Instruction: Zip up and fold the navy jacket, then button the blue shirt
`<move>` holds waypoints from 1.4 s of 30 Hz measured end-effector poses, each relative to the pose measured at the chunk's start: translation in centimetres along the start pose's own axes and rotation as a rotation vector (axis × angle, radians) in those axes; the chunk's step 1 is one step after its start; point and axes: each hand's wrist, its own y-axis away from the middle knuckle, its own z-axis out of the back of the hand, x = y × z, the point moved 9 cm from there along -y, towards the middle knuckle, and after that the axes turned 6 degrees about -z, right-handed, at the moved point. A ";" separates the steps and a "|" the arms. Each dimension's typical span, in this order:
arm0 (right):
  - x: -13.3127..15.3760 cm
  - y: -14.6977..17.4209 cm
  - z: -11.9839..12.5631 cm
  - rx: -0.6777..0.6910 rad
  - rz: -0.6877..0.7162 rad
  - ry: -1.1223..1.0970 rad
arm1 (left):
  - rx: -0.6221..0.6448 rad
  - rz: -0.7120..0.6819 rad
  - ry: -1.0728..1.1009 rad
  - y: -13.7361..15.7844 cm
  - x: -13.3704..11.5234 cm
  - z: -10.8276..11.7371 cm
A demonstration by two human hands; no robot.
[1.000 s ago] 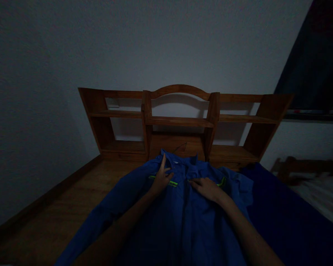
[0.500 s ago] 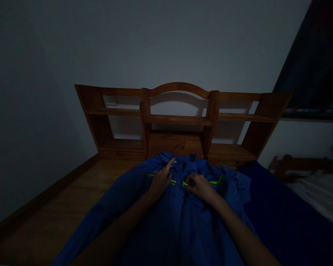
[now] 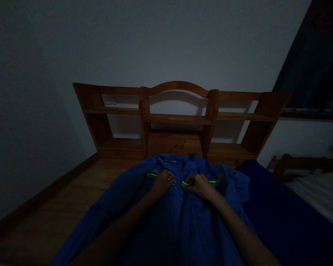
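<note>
A blue jacket [image 3: 166, 218] with bright green chest stripes lies spread out before me, its collar toward the shelf. My left hand [image 3: 163, 184] rests on the left front panel by the green stripe, fingers curled and pinching the cloth near the front edge. On the other panel, my right hand [image 3: 198, 186] pinches the fabric at the inner end of its stripe. The jacket's front opening runs between both hands. One sleeve stretches down to the lower left; the other looks bunched at the right. Dim light hides fine detail at the fingertips.
A wooden shelf unit [image 3: 180, 119] with several compartments stands against the pale wall [image 3: 166, 44] behind the jacket. Wooden boards [image 3: 72, 192] show at the left. Dark blue cloth [image 3: 288, 218] lies at the right, with whitish fabric [image 3: 322, 184] beyond it.
My left hand has come down from near the collar to the green stripe, its extended finger now curled onto the cloth. My right hand has stayed in place.
</note>
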 end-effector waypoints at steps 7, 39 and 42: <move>0.1 0.0 -0.3 0.018 0.019 -0.016 | 0.016 0.051 0.121 -0.2 0.7 -0.1; 2.1 -0.3 0.5 -0.087 0.125 -0.527 | -0.095 0.002 0.528 1.5 -2.6 -0.4; 2.5 -0.3 0.6 -0.082 0.104 -0.565 | -0.109 -0.006 0.545 1.7 -2.9 -0.3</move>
